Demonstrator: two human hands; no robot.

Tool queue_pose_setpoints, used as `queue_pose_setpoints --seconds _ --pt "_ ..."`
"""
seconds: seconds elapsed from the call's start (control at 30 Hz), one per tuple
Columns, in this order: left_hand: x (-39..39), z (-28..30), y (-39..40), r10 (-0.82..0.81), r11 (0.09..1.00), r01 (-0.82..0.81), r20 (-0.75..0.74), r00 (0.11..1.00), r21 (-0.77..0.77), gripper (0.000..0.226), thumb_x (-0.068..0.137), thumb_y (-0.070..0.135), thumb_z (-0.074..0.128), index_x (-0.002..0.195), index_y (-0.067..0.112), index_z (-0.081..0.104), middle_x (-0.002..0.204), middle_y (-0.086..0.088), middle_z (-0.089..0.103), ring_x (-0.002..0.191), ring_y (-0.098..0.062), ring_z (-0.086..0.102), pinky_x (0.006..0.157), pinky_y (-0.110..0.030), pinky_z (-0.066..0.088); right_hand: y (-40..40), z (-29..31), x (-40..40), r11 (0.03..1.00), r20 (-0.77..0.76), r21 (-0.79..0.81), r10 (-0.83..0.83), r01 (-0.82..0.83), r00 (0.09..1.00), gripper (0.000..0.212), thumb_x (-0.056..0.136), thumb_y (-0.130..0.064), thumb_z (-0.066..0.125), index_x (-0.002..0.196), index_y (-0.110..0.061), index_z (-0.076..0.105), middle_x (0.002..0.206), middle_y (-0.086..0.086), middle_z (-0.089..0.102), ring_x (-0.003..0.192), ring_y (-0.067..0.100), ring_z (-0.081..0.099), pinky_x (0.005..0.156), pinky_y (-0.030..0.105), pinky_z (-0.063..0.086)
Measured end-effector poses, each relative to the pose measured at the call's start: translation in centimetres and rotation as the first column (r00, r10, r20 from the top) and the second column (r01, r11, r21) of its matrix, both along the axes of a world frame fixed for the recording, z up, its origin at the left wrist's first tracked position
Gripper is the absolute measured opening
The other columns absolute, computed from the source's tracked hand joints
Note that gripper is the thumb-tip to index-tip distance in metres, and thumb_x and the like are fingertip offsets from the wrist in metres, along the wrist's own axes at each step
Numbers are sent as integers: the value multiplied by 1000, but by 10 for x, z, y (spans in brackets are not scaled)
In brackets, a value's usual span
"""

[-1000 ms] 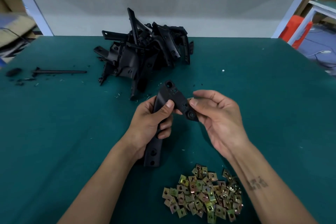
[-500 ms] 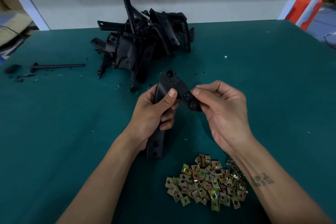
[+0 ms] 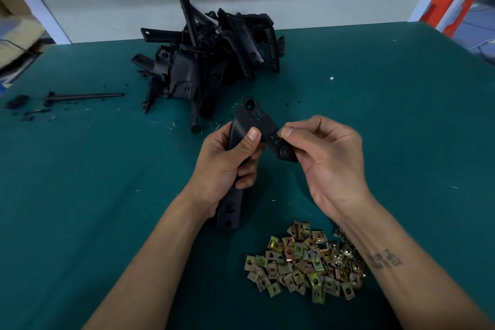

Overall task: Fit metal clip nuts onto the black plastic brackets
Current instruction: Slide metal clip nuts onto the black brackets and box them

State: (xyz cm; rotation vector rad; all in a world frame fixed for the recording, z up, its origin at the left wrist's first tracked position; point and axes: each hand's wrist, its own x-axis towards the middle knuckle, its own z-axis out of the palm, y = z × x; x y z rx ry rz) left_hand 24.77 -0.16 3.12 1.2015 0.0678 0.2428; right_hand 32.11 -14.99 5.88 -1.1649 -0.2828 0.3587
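Green felt covered the table (image 3: 80, 195). Above its middle, the left hand (image 3: 227, 169) gripped a black bracket (image 3: 257, 120) by its long arm, fingers curled round it. The right hand (image 3: 329, 158) pinched the bracket's short end, a clip nut (image 3: 280, 134) at its thumb tip. Behind the bracket lay a bracket pile (image 3: 211, 61); nearer than it, loose clip nuts (image 3: 302, 262).

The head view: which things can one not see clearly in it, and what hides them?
- Clip nut: only a sliver shows at the right hand fingertips; whether it is seated on the bracket cannot be told.
- Bracket middle: covered by the left hand.
- Pile of clip nuts: its right side lies under the right forearm.
- Bracket pile: parts overlap, so no count.
- Orange object: cut off behind the frame post.
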Motion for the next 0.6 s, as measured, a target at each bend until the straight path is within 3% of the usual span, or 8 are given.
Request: queue_pose_setpoints --seconds 0.13,0.27,0.4,0.6 --pt "-1 0 0 6 1000 -6 13 1000 -9 32 90 36 66 96 10 50 70 1 45 48 -10 30 38 -19 30 2 0 -4 996 0 58 65 -65 998 25 91 7 63 69 -4 66 72 11 66 75 22 62 72 35 52" --pt "-1 1 0 4 1000 -3 18 1000 -23 31 90 35 66 98 10 50 70 1 45 48 -10 30 38 -18 30 2 -1 -6 996 -10 67 59 -58 998 23 96 -6 57 77 3 67 79 13 62 85 27 59 75 36 52" --pt "-2 1 0 -1 1000 2 22 1000 -29 35 89 36 67 105 9 51 71 0 45 48 -9 30 38 -18 30 2 -2 -8 994 -2 68 81 -81 997 29 88 -21 52 80 2 68 84 15 65 81 24 61 70 36 52" --pt "-4 -2 3 -17 999 19 42 999 -45 17 96 31 61 91 15 57 71 0 44 48 -8 30 38 -18 31 -3 0 -6 977 33 43 209 -210 977 33 91 -23 45 87 1 66 88 14 68 78 31 63 65 37 49"
